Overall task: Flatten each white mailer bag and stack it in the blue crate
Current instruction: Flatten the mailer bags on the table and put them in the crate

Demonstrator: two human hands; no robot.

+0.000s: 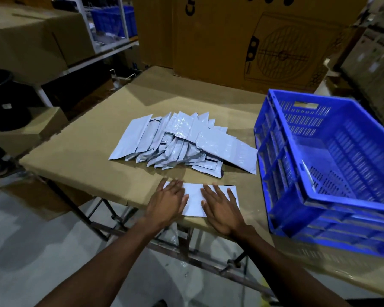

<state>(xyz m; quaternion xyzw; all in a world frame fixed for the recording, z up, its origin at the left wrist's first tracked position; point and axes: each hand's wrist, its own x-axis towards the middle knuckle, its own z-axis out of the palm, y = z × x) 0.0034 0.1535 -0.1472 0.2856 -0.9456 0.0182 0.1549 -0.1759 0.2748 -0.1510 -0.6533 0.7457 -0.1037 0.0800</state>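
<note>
At table's near edge, flattening step: left hand (167,203) and right hand (222,209) press flat, fingers straight and spread, on one flat white plastic mailer bag (195,201), gripping nothing. Next, probably: pinch an edge, carry it right into the blue slatted plastic crate (333,196). Loose heap of white mailers (182,142) waits behind.

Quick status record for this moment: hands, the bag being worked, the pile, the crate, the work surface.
left hand: flat, fingers straight, pressing the left end of the mailer bag
right hand: flat, fingers spread, pressing the right part of the same bag
mailer bag: single white bag, lying flat at the near table edge
pile of mailer bags: loose, overlapping heap beyond the hands
blue crate: right of the pile, tilted; something white against its near inner wall, contents otherwise unclear
cardboard sheet: covers the table
</note>
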